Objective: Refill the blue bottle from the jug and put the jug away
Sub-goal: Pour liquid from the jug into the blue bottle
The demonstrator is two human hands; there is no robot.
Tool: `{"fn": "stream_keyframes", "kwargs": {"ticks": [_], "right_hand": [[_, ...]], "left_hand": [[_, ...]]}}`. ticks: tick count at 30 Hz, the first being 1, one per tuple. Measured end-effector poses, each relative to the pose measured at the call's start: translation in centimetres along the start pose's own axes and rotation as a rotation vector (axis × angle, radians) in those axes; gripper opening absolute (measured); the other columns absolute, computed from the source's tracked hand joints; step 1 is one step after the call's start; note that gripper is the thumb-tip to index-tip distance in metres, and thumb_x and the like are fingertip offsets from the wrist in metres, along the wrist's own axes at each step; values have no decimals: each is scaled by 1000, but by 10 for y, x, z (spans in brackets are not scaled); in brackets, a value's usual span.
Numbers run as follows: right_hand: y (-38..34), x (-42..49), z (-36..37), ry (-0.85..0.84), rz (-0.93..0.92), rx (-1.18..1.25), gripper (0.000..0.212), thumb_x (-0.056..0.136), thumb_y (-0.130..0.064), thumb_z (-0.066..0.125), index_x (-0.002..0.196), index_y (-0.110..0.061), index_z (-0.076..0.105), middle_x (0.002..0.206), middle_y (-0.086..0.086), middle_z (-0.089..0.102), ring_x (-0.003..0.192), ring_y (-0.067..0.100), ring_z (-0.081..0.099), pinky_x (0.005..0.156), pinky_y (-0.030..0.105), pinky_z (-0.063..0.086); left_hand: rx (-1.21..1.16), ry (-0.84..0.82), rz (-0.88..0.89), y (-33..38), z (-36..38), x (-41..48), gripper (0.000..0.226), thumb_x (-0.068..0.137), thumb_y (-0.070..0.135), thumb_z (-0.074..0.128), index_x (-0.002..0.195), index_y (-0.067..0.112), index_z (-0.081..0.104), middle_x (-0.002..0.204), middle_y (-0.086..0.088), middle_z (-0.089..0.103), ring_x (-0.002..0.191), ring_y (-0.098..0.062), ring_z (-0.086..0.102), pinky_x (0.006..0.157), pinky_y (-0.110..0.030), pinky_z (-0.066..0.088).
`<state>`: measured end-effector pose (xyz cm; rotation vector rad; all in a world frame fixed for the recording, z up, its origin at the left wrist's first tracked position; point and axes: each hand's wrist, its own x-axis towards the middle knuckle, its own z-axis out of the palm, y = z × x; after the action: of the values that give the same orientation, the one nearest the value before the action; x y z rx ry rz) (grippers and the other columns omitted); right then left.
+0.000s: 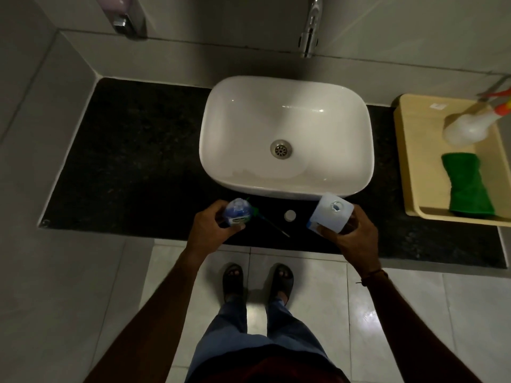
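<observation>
the left hand [213,225] grips the blue bottle [237,212] at the worktop's [132,161] front edge, the right hand [351,233] grips the open white jug [330,212] nearby, so tip the jug slowly over the steadied bottle's narrow mouth.

We cannot see the bottle's [237,212] lower body under the left fingers [235,228], and its label is too small to read. The right fingers [326,230] likewise cover the jug's [330,212] base. Far right of them the frame cuts the tray [409,161] and spray bottle [467,128]. Well beyond the fingers, the top edge cuts the tap [311,31].
</observation>
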<state>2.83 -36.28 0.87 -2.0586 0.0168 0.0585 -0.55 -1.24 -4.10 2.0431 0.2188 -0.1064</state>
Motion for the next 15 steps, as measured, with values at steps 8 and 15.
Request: {"fn": "stream_keyframes", "kwargs": {"ticks": [8,15], "right_hand": [[-69,9,-23,158,-262,-152,66,66,-43,94,121,-19,66,113,-10,60,105,-1,61,88,9,47],[-154,30,-42,179,-388,-292,69,65,-31,93,127,-32,62,114,-5,55,102,0,55,87,-1,37]], "left_hand": [[-83,-43,218,75,-12,14,55,71,50,87,118,30,67,106,16,75,97,-5,73,82,-24,61],[-74,-61,396,140,-22,35,42,77,41,87,112,36,63,106,22,72,97,-3,70,77,-18,59]]}}
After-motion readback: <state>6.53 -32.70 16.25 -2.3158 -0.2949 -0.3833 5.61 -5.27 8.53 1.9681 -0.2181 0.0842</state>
